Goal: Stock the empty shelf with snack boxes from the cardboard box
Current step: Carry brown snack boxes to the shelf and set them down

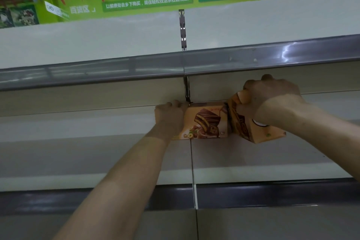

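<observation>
Head view: both forearms [126,171] reach up over the shelf [97,152]. Farther in, the right hand [272,101] clasps the tilted snack box [255,128] from above, long axis skewed toward the camera. It sits just beside the upright snack box [206,122], whose left end the left hand [171,117] holds near the back panel [116,99]. Fingertips are hidden; the cardboard box is out of view.

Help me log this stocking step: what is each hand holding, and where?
The left hand holds the upright snack box by its left end; the right hand holds the tilted snack box by its top.
</observation>
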The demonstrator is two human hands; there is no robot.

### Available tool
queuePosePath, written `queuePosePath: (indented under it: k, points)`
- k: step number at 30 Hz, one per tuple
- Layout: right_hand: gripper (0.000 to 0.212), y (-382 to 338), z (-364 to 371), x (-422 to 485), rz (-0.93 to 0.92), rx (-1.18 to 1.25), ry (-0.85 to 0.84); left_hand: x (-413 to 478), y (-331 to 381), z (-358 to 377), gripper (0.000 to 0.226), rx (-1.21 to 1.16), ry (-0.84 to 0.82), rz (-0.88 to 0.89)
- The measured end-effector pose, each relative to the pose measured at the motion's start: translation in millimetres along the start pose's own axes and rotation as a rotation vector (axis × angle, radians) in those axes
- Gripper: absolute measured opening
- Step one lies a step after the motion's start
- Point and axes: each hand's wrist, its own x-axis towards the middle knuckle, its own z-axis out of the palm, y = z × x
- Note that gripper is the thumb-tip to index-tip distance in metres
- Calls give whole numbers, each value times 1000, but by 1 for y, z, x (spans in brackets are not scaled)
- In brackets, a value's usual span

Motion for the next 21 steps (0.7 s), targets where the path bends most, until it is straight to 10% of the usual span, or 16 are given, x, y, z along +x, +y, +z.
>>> queuePosePath:
  k: [9,12,15,21]
  points:
    - [48,-10,2,4,-16,-37,41,-8,33,-11,82,-218,-19,-93]
    - [49,-8,1,4,-8,-28,18,-33,53,-37,76,-758,96,55]
    - [50,-10,-1,6,16,-11,-17,-69,77,-64,77,-1303,-153,168]
    - [38,-13,0,7,4,53,-63,-89,123,-68,107,-1552,-49,-6]
